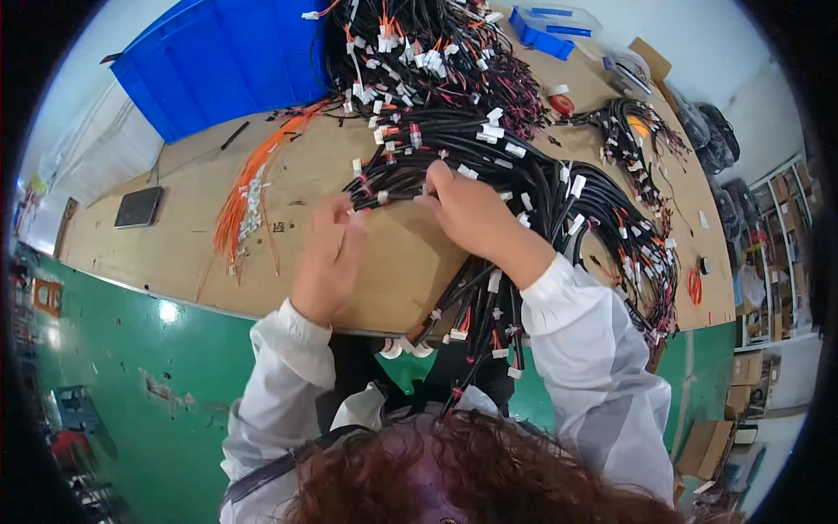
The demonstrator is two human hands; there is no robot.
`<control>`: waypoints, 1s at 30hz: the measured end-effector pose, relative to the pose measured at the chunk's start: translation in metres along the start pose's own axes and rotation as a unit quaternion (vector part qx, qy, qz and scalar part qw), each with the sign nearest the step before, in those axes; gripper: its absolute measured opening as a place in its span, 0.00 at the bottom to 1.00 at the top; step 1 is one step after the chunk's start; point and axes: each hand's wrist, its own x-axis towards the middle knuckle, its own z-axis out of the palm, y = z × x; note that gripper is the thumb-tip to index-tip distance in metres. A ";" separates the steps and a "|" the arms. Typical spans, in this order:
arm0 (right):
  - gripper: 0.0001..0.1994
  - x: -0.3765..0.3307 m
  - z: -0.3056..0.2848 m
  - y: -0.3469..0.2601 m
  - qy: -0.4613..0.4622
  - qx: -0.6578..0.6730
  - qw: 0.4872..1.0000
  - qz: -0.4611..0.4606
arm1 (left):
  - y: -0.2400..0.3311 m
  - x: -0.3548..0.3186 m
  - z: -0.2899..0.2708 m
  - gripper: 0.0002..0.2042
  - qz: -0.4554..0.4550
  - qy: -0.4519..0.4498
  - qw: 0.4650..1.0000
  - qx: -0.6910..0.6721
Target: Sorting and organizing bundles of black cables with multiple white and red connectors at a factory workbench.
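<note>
My right hand (476, 214) is closed, thumb and fingertips pinching a black cable (401, 190) near its end. Left of it, my left hand (330, 258) is close to the cable's connector end. Its fingers are smeared by motion, so any grip there cannot be made out. Under and beyond my right hand runs a thick bundle of black cables (532, 179) with white labels and connectors. Several cable ends with white plugs (458, 334) hang over the table's near edge between my forearms.
A large blue bin (218, 70) stands at the back left, beside a heaped pile of cables (419, 61). Orange wires (244, 188) and a dark phone-like device (138, 208) lie on the wooden table (384, 284). More harnesses (633, 140), red tape (561, 104) and a blue tray (541, 35) are at right.
</note>
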 end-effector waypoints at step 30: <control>0.07 -0.022 -0.024 -0.003 -0.005 0.227 0.973 -0.040 | 0.018 0.044 0.024 0.16 -0.157 -0.229 0.907 -0.315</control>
